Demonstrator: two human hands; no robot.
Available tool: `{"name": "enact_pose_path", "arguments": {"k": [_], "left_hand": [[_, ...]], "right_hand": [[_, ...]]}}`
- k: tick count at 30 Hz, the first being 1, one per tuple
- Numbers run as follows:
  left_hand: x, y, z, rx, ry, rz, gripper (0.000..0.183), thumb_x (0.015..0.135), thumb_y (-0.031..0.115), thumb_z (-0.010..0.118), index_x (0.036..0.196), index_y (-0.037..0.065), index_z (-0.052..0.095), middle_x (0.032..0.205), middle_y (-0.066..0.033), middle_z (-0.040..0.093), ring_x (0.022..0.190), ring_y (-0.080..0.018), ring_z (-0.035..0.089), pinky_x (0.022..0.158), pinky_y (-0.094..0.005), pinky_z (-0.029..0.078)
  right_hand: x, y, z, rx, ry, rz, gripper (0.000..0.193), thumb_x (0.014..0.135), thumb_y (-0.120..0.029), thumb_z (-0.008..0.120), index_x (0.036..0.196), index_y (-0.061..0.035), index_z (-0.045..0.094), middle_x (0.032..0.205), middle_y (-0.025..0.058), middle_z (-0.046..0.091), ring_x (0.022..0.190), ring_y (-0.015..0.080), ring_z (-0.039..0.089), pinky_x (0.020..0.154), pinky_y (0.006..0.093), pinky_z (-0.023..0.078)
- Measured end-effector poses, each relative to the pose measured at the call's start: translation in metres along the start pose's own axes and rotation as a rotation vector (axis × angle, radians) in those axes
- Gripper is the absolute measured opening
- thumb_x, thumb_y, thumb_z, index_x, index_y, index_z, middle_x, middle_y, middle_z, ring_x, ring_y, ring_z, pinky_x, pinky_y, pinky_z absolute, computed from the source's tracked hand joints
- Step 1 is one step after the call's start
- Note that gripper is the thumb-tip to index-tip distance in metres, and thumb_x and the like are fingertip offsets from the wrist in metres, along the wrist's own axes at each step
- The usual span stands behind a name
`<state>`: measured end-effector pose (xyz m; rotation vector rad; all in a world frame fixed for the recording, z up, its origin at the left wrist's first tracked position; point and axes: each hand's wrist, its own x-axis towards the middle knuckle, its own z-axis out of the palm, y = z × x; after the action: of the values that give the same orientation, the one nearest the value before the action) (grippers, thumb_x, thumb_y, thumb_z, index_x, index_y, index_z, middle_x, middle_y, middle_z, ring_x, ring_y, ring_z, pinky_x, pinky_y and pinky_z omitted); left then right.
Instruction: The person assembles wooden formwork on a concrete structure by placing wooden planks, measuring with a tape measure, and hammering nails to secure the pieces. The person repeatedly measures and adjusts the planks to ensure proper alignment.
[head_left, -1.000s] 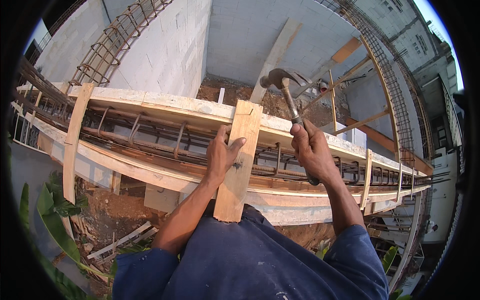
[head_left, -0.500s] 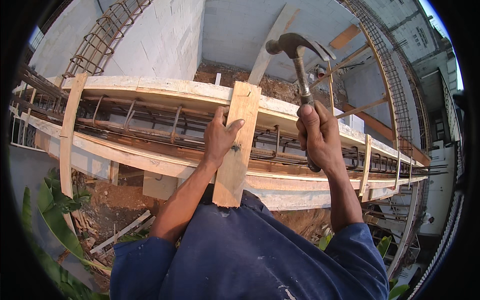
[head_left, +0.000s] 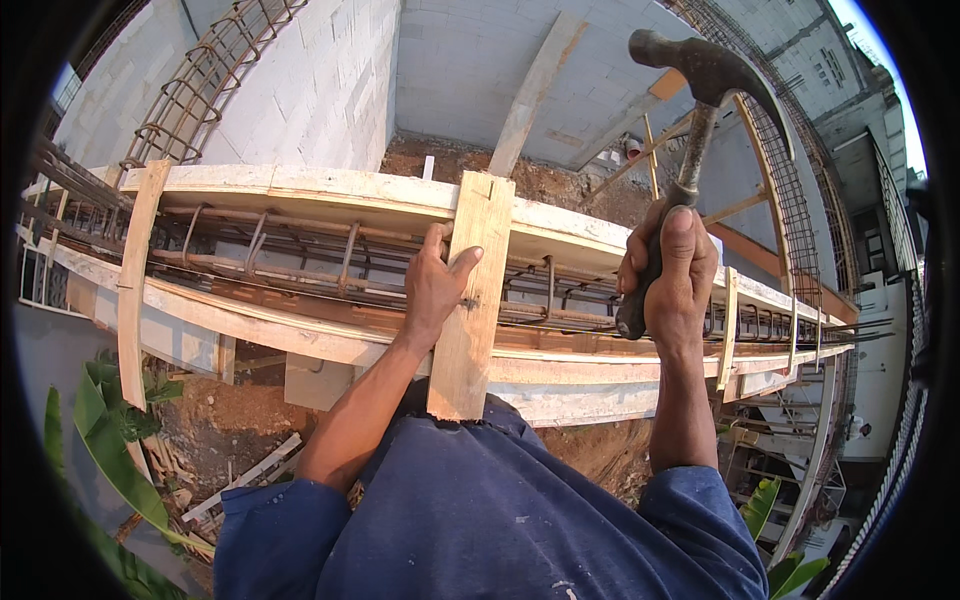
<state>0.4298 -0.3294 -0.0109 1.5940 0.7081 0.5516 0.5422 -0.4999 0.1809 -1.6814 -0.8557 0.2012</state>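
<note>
My right hand [head_left: 675,270] grips a claw hammer [head_left: 700,130] by its dark handle, raised to the right with the head up and the claw pointing right. A short wooden board [head_left: 472,310] lies across the two sides of a long plank formwork [head_left: 330,185]. Near the board's far end a nail [head_left: 491,188] sticks up. My left hand [head_left: 437,285] holds the board's left edge, thumb on top and fingers around the side, partly hidden. Inside the formwork runs a rebar cage [head_left: 350,255] with bent stirrups.
Other wooden crosspieces span the formwork at left [head_left: 140,280] and right [head_left: 728,325]. Beyond stands a pale block wall [head_left: 480,80]. An upright rebar column [head_left: 205,80] rises at the far left. Banana leaves [head_left: 110,440] and scrap wood [head_left: 245,475] lie below on the near side.
My right hand has lifted the hammer up and to the right, away from the board. The left hand keeps its hold on the board.
</note>
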Motion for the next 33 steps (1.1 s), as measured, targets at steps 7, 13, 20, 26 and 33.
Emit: {"name": "enact_pose_path", "arguments": {"k": [7,13,20,26,33], "left_hand": [[0.0,-0.002,0.001,0.113,0.041,0.031,0.048,0.089,0.032,0.069,0.12,-0.002,0.054,0.093,-0.021,0.07,0.086,-0.0352,0.069,0.076,-0.0429,0.052],[0.003,-0.006,0.003,0.244,0.04,0.006,0.06,0.092,0.042,0.063,0.126,-0.006,0.054,0.099,-0.029,0.068,0.095,-0.0444,0.066,0.082,-0.0477,0.051],[0.001,-0.013,0.005,0.263,0.052,0.017,0.065,0.092,0.044,0.062,0.126,-0.011,0.054,0.097,-0.0324,0.067,0.092,-0.0458,0.066,0.08,-0.0481,0.052],[0.001,-0.009,0.003,0.176,0.028,0.006,0.06,0.092,0.041,0.064,0.12,-0.012,0.057,0.092,-0.0306,0.068,0.088,-0.0444,0.068,0.076,-0.0469,0.053],[0.004,-0.013,0.003,0.12,0.017,0.025,0.063,0.092,0.044,0.064,0.119,-0.012,0.058,0.091,-0.0297,0.069,0.09,-0.0433,0.068,0.078,-0.0456,0.053]], "right_hand": [[0.084,-0.08,-0.033,0.274,-0.051,-0.186,0.049,0.102,-0.05,0.046,0.114,-0.0029,0.053,0.077,0.0042,0.053,0.058,0.01,0.055,0.05,0.0252,0.047],[0.14,-0.008,-0.007,-0.135,-0.241,0.637,0.041,0.107,-0.038,0.038,0.106,-0.0009,0.056,0.068,-0.0041,0.044,0.052,0.0027,0.044,0.041,0.0191,0.043],[0.168,0.044,-0.008,-0.394,-0.637,0.888,0.044,0.105,-0.044,0.041,0.097,-0.0025,0.054,0.066,-0.004,0.043,0.049,0.0033,0.043,0.038,0.021,0.041],[0.165,0.033,-0.004,-0.622,-0.879,0.762,0.045,0.104,-0.046,0.041,0.084,-0.0074,0.052,0.062,-0.004,0.045,0.048,0.0055,0.044,0.037,0.0233,0.039],[0.143,0.02,0.006,-0.516,-0.528,0.53,0.05,0.105,-0.045,0.038,0.082,-0.0037,0.054,0.059,-0.0025,0.045,0.047,0.0075,0.046,0.039,0.0272,0.039]]}}
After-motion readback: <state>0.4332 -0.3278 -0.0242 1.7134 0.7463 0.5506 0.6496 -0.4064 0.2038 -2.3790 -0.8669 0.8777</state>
